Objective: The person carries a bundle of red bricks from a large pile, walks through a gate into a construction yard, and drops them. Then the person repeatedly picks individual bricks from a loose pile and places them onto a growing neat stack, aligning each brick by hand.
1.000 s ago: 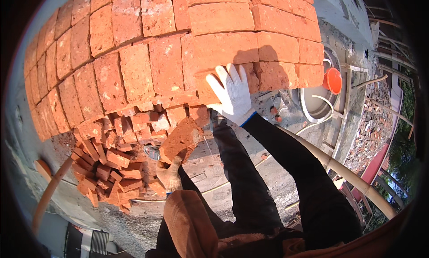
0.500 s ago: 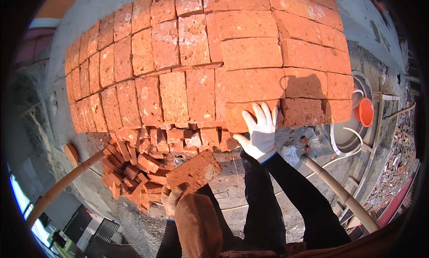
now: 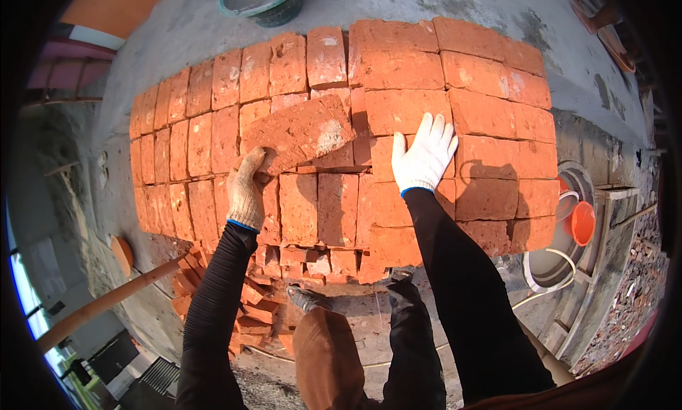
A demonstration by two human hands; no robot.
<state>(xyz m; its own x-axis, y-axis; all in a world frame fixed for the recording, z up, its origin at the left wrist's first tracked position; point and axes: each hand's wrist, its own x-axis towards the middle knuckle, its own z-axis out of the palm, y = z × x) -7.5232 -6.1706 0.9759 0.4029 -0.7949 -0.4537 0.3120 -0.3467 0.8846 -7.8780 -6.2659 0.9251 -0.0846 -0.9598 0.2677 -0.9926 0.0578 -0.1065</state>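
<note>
A stack of red-orange bricks [image 3: 317, 207] in close rows fills the middle of the view. My left hand [image 3: 246, 193], in a dusty knit work glove, grips one end of a loose brick [image 3: 302, 131]. That brick lies slanted above the stack's middle rows, with a pale patch near its right end; whether it touches the bricks beneath I cannot tell. On the right part of the stack my right hand [image 3: 426, 156], in a cleaner white glove, rests flat with the fingers stretched out and the thumb apart. Nothing is held in it.
A heap of loose bricks [image 3: 252, 317] lies on the ground before the stack, at left. Beyond the stack stands a dark green tub [image 3: 266, 6]. An orange bucket [image 3: 581, 223] and a pale hose [image 3: 547, 290] are at right. A wooden pole [image 3: 106, 305] slants at lower left.
My left hand has raised the brick from beside my leg to above the stack. My right hand has shifted from the stack's near edge farther onto its top. The view has tilted upward.
</note>
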